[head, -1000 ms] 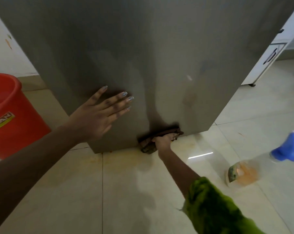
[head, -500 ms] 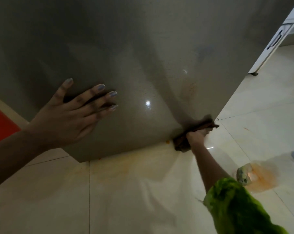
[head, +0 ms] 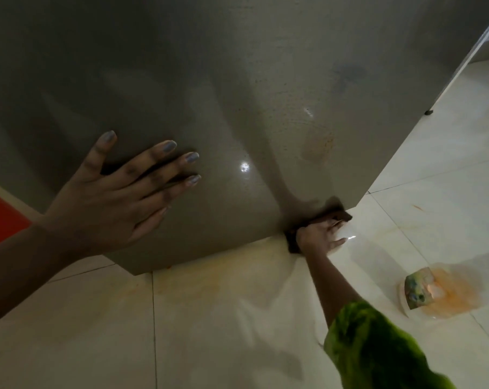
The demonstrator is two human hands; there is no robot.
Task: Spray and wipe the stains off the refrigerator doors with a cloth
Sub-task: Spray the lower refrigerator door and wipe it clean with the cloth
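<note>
**Cloth at the door's lower right corner**

A grey refrigerator door (head: 237, 80) fills the upper part of the view, above a floor (head: 209, 318) of pale glossy tiles marked with orange smears. A faint orange stain (head: 319, 147) is seen on the door above the right hand. The left hand (head: 119, 197) is laid flat on the door with its fingers straight and spread. Well apart from it, the right hand (head: 319, 234) is closed over a bunched dark brown cloth (head: 341, 214), which is pressed against the door's bottom right corner.

The right hand's fingers are blurred. A spray bottle (head: 422, 290) with orange liquid lies on the floor to the right of the right hand, and its head is cut off by the frame. Only a red sliver of a bucket (head: 2, 209) is seen beyond the left wrist. A green sleeve (head: 378, 346) covers the right forearm.

The door's bottom edge runs just above the floor between the hands. Open tile lies beyond the door's right edge.
</note>
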